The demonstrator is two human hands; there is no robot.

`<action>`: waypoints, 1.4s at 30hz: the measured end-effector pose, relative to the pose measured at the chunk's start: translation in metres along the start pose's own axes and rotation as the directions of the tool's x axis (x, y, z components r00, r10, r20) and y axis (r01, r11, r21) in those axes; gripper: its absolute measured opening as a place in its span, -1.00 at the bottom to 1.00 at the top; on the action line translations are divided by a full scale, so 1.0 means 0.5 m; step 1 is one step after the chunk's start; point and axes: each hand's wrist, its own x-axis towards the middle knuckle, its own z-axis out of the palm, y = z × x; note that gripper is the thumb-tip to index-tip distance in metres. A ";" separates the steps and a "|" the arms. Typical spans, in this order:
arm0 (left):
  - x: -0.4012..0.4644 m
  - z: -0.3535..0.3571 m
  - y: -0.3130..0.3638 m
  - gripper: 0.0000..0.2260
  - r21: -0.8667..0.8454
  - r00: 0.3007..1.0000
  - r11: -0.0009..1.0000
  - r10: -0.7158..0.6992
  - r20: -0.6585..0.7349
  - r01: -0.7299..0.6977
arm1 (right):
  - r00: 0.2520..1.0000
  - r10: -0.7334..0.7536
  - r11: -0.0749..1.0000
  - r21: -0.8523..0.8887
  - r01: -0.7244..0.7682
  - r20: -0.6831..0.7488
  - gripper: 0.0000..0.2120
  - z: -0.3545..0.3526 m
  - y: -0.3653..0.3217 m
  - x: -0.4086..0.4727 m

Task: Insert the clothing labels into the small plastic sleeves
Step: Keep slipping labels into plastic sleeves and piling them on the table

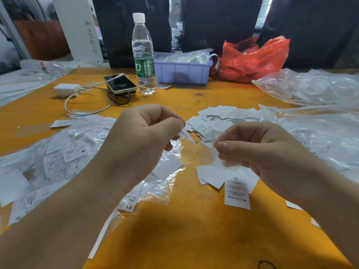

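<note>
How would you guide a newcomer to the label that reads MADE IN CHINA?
Start at the orange table and find the right hand. Just below it lies a small heap of white labels. The label on top faces up, showing an M and MADE IN CHINA, while its neighbours lie blank.

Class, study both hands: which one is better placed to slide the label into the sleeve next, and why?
The left hand. It pinches a small white label whose free end points toward the clear plastic sleeve, which the right hand pinches at its edge. So the right probably steadies while the left feeds.
</note>
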 end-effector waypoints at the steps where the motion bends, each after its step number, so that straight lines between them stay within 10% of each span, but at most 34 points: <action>1: 0.001 -0.002 0.002 -0.88 -0.010 1.000 1.000 0.016 -0.013 -0.016 | 1.000 0.001 1.000 0.000 -0.001 0.000 -0.88 -0.001 0.001 0.000; 42: -0.026 0.014 0.017 -0.84 0.070 0.969 0.967 0.246 -0.016 -0.244 | 0.994 0.109 0.973 0.205 -0.107 0.000 -0.88 -0.007 -0.002 0.007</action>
